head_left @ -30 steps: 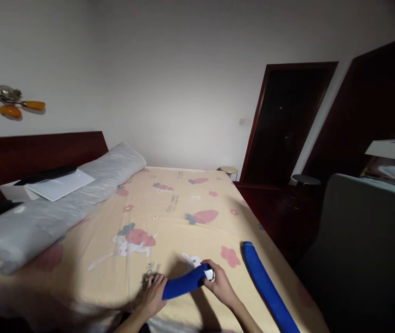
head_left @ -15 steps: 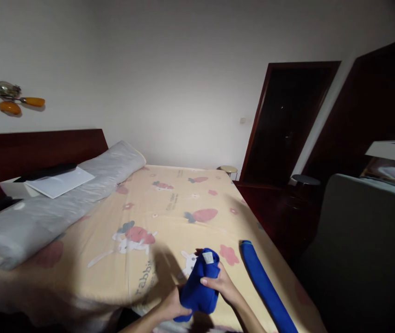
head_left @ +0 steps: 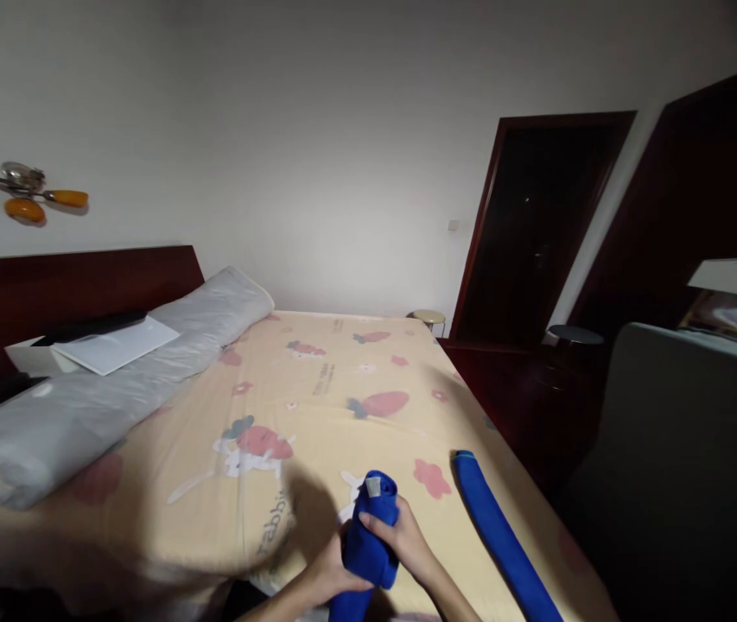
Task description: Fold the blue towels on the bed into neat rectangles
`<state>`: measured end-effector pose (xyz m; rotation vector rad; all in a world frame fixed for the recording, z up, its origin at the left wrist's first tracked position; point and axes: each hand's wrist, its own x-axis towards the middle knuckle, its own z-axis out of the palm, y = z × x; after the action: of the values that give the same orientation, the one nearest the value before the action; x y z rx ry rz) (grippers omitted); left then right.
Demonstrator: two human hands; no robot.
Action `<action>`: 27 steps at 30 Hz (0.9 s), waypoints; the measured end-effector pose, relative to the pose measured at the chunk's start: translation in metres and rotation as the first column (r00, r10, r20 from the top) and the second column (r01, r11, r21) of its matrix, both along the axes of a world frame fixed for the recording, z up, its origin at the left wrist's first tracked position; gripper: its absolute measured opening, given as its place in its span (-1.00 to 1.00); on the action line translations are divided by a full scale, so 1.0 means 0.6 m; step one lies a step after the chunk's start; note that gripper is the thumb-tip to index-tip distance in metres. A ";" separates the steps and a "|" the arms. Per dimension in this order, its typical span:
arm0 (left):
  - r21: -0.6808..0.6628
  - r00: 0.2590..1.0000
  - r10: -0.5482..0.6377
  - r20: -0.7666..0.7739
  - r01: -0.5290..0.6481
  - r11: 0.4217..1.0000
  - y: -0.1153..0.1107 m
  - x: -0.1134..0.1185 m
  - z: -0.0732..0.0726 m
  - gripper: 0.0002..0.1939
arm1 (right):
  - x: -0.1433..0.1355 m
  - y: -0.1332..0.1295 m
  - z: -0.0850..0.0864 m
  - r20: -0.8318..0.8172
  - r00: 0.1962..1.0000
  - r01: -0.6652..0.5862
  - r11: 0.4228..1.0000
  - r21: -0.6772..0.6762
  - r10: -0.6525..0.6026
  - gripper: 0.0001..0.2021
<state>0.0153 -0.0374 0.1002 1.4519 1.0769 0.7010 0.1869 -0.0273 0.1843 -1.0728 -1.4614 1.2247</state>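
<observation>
A blue cloth bundle (head_left: 368, 544), rolled up with a pale tag at its top end, is held over the near edge of the bed. My left hand (head_left: 330, 572) grips its lower left side. On its right side my right hand (head_left: 400, 534) is wrapped round it, the thumb lying across the front. Part of the blue cloth hangs below my left hand. To the right, a long, narrow blue folded cloth (head_left: 501, 536) lies on the patterned bed sheet (head_left: 316, 415).
A long grey bolster (head_left: 206, 320) lies along the dark headboard (head_left: 83, 276), with a white flat object (head_left: 118, 344) on it. Two stools (head_left: 429, 317) stand beyond the bed. A grey panel (head_left: 672, 441) rises at the right.
The blue bundle has shifted slightly left and looks narrower and more tightly rolled. Both hands have stayed on it, and more cloth shows below my left hand.
</observation>
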 end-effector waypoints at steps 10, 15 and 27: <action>-0.084 0.953 0.058 0.299 -0.035 0.996 -0.013 0.026 0.009 -0.12 | -0.023 0.000 -0.044 0.056 0.994 -0.092 0.996 0.013 0.091 -0.55; -0.146 0.931 0.053 0.362 0.001 0.989 -0.021 0.026 0.038 -0.18 | -0.021 0.002 -0.050 0.063 0.993 -0.100 0.994 0.032 0.098 -0.58; -0.159 0.957 0.147 0.249 -0.109 0.981 -0.020 0.027 0.049 -0.34 | -0.024 0.001 -0.057 0.044 0.992 -0.116 0.993 0.017 0.115 -0.60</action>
<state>0.0315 -0.0492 0.1297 1.1385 1.0008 0.8626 0.1723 -0.0264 0.1502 -1.0191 -1.5843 1.2728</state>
